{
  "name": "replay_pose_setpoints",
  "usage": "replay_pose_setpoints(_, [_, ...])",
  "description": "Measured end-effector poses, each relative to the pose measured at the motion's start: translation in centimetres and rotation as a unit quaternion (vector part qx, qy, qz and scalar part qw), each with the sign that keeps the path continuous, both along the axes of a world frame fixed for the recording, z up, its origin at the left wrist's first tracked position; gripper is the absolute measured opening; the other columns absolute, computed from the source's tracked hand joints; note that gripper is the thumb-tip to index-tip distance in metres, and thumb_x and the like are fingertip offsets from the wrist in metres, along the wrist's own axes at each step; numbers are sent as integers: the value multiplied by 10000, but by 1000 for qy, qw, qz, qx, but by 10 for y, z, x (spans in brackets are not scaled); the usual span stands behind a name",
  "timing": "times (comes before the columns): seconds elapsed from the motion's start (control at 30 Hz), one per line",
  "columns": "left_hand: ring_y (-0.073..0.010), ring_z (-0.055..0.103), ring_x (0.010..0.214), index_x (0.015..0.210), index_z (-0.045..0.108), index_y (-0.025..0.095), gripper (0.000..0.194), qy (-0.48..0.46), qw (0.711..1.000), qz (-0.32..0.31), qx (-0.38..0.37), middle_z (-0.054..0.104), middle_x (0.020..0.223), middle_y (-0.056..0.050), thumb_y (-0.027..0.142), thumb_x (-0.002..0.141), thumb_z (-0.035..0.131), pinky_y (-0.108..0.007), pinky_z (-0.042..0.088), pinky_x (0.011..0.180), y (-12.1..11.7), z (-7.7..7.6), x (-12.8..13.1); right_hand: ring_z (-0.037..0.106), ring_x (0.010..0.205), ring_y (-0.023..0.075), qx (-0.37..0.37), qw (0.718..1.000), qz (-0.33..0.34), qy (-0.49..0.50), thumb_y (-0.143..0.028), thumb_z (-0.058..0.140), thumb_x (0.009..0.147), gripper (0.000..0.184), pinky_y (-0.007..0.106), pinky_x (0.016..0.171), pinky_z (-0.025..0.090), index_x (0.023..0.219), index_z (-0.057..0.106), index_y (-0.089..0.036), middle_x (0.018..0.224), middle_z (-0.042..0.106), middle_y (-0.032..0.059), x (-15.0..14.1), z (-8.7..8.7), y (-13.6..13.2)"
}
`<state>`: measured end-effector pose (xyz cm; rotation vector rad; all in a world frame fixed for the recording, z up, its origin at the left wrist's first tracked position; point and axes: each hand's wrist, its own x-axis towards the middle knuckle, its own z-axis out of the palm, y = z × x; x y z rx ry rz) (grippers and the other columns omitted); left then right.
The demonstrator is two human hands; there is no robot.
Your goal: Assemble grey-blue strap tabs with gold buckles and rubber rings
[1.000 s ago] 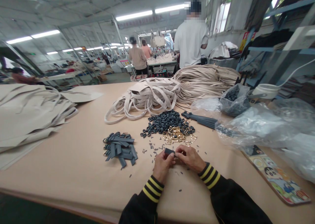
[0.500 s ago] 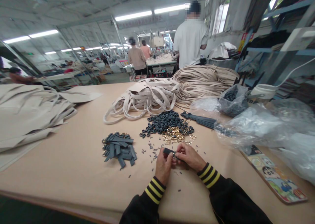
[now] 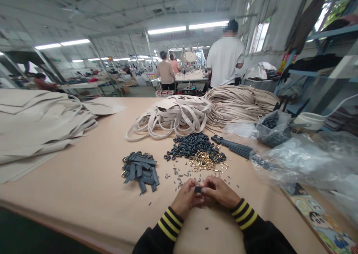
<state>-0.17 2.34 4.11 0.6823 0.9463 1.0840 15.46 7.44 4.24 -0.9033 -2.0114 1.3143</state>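
A short dark strap (image 3: 198,189) is pinched between my two hands low over the table, seen nearly end-on as a small dark square. My left hand (image 3: 184,199) closes its fingers round the strap from the left. Thumb and fingers of my right hand (image 3: 220,191) grip its right side. Whether a buckle is on it is hidden by my fingers. Just beyond the hands lie gold buckles (image 3: 203,160), a heap of dark loops (image 3: 192,144) and scattered small dark bits (image 3: 179,179). Left of them sits a pile of dark straps (image 3: 142,168) with gold buckles.
Beige panels (image 3: 36,123) are stacked at the left. Beige straps (image 3: 173,112) and a coiled bundle (image 3: 243,101) lie at the back. Long dark strips (image 3: 235,146), plastic bags (image 3: 302,157) and a cartoon-printed board (image 3: 319,220) are on the right. People stand beyond the table.
My view has shifted, so the table's contents sit further right and slightly lower. The strap has turned in my hands and shows a shorter face; the metal seen on it earlier is hidden.
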Motion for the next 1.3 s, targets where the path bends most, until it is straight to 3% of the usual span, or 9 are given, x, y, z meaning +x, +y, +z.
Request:
replay_pose_setpoints(0.17, [-58, 525, 499, 777, 472, 133, 364, -44, 995, -86, -11, 542, 599, 8, 382, 625, 689, -173, 444, 500, -2, -9, -6, 461, 587, 111, 2, 999, 46, -20, -304, 568, 754, 168, 208, 525, 351, 693, 529, -152, 631, 524, -16, 1, 3, -4])
replay_pose_setpoints(0.3, [-75, 541, 510, 724, 453, 131, 377, -60, 991, -116, 25, 564, 610, -5, 376, 598, 711, -179, 437, 488, -3, -15, -9, 455, 480, 90, -70, 991, 99, -55, -316, 511, 791, 186, 188, 449, 331, 709, 537, -151, 562, 526, -28, 4, 4, -8])
replay_pose_setpoints(0.4, [-77, 544, 514, 697, 440, 132, 375, -28, 996, -73, 48, 576, 608, -11, 400, 612, 688, -178, 429, 489, -2, -17, -9, 414, 403, 71, -115, 982, 130, -70, -345, 442, 830, 248, 178, 407, 307, 729, 554, -148, 513, 491, -42, 9, 7, -12])
replay_pose_setpoints(0.53, [-76, 495, 398, 665, 397, 156, 344, 104, 991, -5, 88, 562, 516, 5, 422, 671, 616, -172, 380, 387, 1, -17, -8, 469, 455, 79, -178, 970, 161, -40, -391, 437, 827, 272, 178, 423, 350, 834, 564, -151, 644, 550, -10, 12, 14, -19])
replay_pose_setpoints(0.67, [-90, 493, 368, 676, 381, 174, 289, 192, 974, 44, 111, 558, 489, 14, 408, 727, 543, -188, 391, 368, -2, -16, -4, 461, 447, 73, -157, 979, 124, -36, -394, 457, 820, 289, 173, 429, 329, 734, 555, -136, 587, 531, -16, 6, 14, -23])
replay_pose_setpoints(0.8, [-95, 527, 409, 678, 393, 173, 263, 199, 969, 67, 131, 589, 524, -8, 385, 736, 539, -183, 405, 397, -3, -19, -5, 437, 426, 69, -165, 981, 92, -46, -387, 462, 817, 271, 175, 413, 304, 753, 543, -136, 586, 537, -15, 1, 9, -23])
replay_pose_setpoints(1.07, [-87, 506, 348, 731, 450, 144, 305, 106, 992, -41, 52, 575, 480, 0, 407, 666, 590, -171, 398, 343, 6, -18, -23, 471, 464, 99, -49, 980, 105, -163, -275, 423, 819, 241, 199, 463, 340, 659, 551, -149, 533, 540, -12, -9, 18, -11])
replay_pose_setpoints(1.2, [-90, 484, 316, 718, 412, 156, 277, 143, 989, -23, 41, 534, 436, 22, 413, 715, 515, -160, 364, 295, 9, -25, -26, 545, 580, 137, 67, 949, 134, -276, -193, 471, 747, 159, 214, 538, 366, 671, 607, -163, 611, 610, 8, -25, 35, 15])
replay_pose_setpoints(1.3, [-99, 488, 314, 732, 385, 167, 246, 170, 984, -13, 59, 543, 462, 22, 402, 755, 455, -160, 343, 278, 11, -33, -23, 576, 642, 144, 143, 922, 99, -345, -204, 491, 737, 163, 210, 579, 378, 806, 635, -170, 689, 649, 20, -55, 54, 44])
